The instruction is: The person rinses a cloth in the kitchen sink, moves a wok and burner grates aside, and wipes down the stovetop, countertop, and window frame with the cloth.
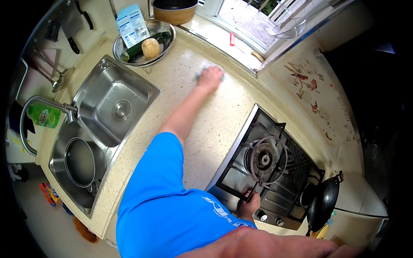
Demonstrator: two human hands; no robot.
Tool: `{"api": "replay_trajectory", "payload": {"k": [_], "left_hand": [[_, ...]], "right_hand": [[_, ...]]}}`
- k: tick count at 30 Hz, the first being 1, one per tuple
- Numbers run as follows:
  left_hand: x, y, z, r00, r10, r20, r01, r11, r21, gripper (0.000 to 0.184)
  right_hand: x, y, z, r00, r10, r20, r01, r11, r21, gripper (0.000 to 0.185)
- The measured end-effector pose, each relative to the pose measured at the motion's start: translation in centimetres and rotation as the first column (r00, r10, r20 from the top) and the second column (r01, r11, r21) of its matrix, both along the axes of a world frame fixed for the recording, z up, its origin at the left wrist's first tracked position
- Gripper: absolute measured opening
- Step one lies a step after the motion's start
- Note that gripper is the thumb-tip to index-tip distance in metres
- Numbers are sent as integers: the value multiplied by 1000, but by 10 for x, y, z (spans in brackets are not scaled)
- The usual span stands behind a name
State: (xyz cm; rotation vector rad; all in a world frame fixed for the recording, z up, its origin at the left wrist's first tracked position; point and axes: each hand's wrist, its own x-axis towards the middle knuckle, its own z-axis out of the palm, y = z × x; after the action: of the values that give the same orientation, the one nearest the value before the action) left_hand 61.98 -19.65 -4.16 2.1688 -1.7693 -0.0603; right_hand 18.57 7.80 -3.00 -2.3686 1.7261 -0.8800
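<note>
My left hand (211, 80) is stretched far over the speckled cream countertop (193, 124), pressed down on a crumpled light cloth (198, 75). Only the cloth's pale, bluish edges show around my fingers. At the front edge of the gas stove (232, 180), my right hand (250, 205) is partly hidden by my shirt, its fingers curled at the black pan support (251, 195). The left burner (264, 159) carries no pot.
A steel bowl (170, 45) with a cucumber, a round pale vegetable (151, 48) and a blue-white carton (132, 25) stands behind the sink (155, 91). A pot (80, 162) sits in the smaller basin. A black wok (325, 202) stands tilted at the stove's right.
</note>
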Motion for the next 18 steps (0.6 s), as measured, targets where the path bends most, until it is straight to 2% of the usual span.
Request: {"api": "replay_trajectory", "payload": {"k": [1,3,5,6,8,10,12,13,15,18], "left_hand": [[-19,12,8,995,-88,46,85,995,56,27],[-51,45,12,973,-231,20,231,973,8,29],[-72,88,12,952,-307,2,307,952,-3,28],[-68,105,13,959,-285,1,285,959,-1,28],[-48,155,15,950,-294,-103,276,948,-159,25],[4,179,5,953,-126,-275,93,987,-133,26],[32,210,5,966,152,-211,-191,965,-178,27],[39,221,4,963,169,-211,-207,962,-177,27],[43,250,4,989,82,-123,-108,968,-224,27],[24,299,-4,977,171,-131,-200,948,-249,27]], "right_hand": [[0,1,2,1000,8,2,-8,1000,12,14],[2,2,6,1000,22,-15,-22,999,25,14],[1,3,7,999,43,-25,-42,998,37,14],[-2,3,2,999,31,-39,-30,999,29,14],[-6,5,-2,998,41,-50,-40,999,33,15],[-7,4,-1,996,86,-5,-86,996,6,15],[-10,4,-3,994,106,3,-106,994,5,15],[-11,3,-5,994,112,9,-112,994,-2,15],[-12,4,-6,994,108,9,-108,994,9,16],[-9,6,0,999,47,-2,-47,994,101,17]]}}
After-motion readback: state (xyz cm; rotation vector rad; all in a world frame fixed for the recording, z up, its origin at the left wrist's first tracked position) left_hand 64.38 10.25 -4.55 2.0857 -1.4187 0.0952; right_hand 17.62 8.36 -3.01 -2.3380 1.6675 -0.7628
